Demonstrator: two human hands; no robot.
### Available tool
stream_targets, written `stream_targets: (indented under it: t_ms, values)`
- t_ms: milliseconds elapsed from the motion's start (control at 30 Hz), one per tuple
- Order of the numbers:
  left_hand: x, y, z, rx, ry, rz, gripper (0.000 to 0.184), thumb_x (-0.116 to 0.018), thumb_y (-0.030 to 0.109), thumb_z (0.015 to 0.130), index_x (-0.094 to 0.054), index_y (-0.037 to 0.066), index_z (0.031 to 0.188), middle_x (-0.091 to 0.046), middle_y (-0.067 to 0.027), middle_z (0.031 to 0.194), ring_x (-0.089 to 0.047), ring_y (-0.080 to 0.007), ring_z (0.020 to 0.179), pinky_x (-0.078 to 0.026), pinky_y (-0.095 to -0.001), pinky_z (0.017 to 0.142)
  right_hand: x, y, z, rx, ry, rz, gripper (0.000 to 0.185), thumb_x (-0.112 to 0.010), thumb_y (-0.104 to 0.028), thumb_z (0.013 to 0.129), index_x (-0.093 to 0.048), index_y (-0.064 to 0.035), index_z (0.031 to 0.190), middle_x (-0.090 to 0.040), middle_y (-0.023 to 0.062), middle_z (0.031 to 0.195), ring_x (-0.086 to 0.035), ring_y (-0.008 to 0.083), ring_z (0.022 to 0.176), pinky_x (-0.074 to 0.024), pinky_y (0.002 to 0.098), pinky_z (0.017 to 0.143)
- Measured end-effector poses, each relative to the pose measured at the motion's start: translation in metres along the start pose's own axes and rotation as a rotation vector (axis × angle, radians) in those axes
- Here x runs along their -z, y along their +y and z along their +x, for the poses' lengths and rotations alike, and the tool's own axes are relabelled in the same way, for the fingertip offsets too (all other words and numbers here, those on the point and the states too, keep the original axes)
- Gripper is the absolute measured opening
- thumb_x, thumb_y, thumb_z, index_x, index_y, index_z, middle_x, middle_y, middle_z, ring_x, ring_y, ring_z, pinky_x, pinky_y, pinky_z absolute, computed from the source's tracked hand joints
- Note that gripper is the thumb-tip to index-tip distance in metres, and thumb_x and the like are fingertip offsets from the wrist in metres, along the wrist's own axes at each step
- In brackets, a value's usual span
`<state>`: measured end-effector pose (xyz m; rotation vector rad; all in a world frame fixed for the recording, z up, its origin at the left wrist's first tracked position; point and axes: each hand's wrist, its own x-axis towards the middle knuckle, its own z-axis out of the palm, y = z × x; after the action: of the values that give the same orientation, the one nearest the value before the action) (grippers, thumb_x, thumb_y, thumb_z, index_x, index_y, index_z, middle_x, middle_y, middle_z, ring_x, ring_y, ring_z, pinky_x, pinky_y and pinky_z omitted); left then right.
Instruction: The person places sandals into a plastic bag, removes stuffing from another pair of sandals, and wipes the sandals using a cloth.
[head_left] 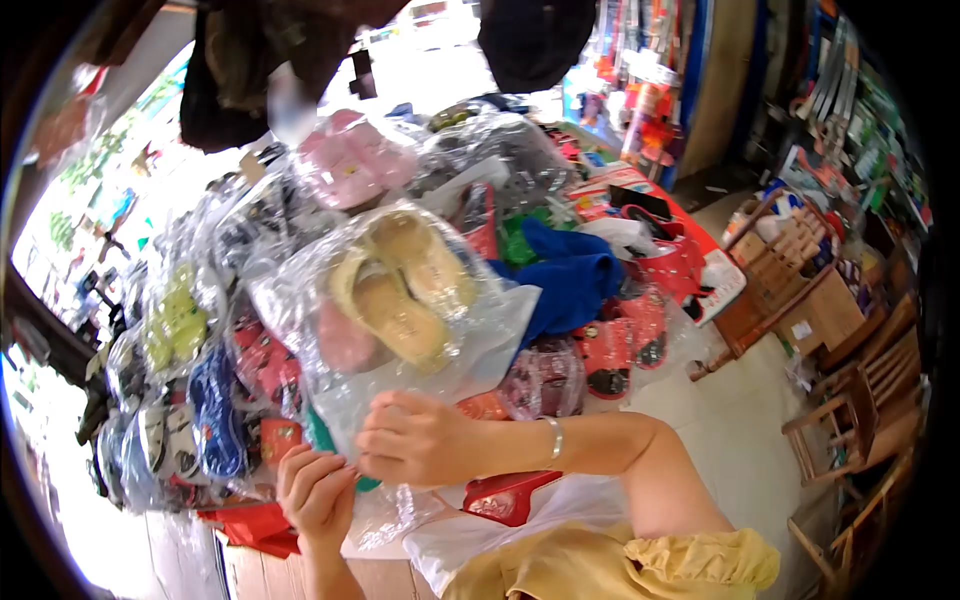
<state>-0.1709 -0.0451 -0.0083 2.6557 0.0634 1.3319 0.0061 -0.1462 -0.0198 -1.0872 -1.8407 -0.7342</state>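
One uneven heap (pixel 215 415) of multicoloured, plastic-wrapped footwear supports, on its near side, a large, translucent plastic bag (pixel 482 348) containing a pair of pale-yellow, low-cut shoes (pixel 393 315). At the bag's near edge, the right hand (pixel 410 440) and left hand (pixel 318 497) lie close together, fingers curled and apparently clamped on the plastic, with a silver-coloured, narrow bangle (pixel 555 438) round the right wrist. Uneven pulling could split the thin bag or spill the shoes, and a sharp tug might set the loosely piled heap sliding.
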Motion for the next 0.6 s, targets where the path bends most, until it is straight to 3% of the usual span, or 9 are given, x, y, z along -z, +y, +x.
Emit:
stream_targets:
  t_ms: [267, 500, 600]
  values:
    - [0.01, -0.015, -0.02, 0.104, 0.081, -0.068, 0.016, -0.077, 0.003, 0.069, -0.065, 0.006, 0.08, -0.066, -0.0079, 0.083, -0.062, -0.0271, 0.079, -0.051, -0.0411, 0.079, 0.021, 0.028, -0.028, -0.047, -0.12, -0.175, 0.01, -0.066, -0.014, 0.073, -0.059, -0.0125, 0.079, -0.058, 0.0003, 0.084, -0.059, 0.0167, 0.082, -0.0495, 0.0368, 0.08]
    - [0.019, -0.027, -0.029, 0.175, 0.099, -0.072, 0.016, -0.077, 0.004, 0.07, -0.064, 0.002, 0.079, -0.066, -0.011, 0.084, -0.061, -0.0283, 0.084, -0.05, -0.0396, 0.081, 0.054, 0.052, -0.047, -0.107, -0.116, -0.298, 0.012, -0.067, -0.014, 0.07, -0.059, -0.0116, 0.079, -0.057, 0.001, 0.084, -0.058, 0.0182, 0.083, -0.0483, 0.0371, 0.081]
    - [0.019, -0.028, -0.03, 0.201, 0.134, -0.067, 0.016, -0.076, -0.001, 0.067, -0.065, 0.003, 0.079, -0.066, -0.0096, 0.083, -0.061, -0.0271, 0.079, -0.05, -0.0389, 0.077, 0.062, 0.057, -0.053, -0.108, -0.136, -0.337, 0.013, -0.068, -0.014, 0.069, -0.06, -0.0115, 0.079, -0.057, 0.0013, 0.084, -0.059, 0.019, 0.083, -0.0484, 0.0373, 0.081]
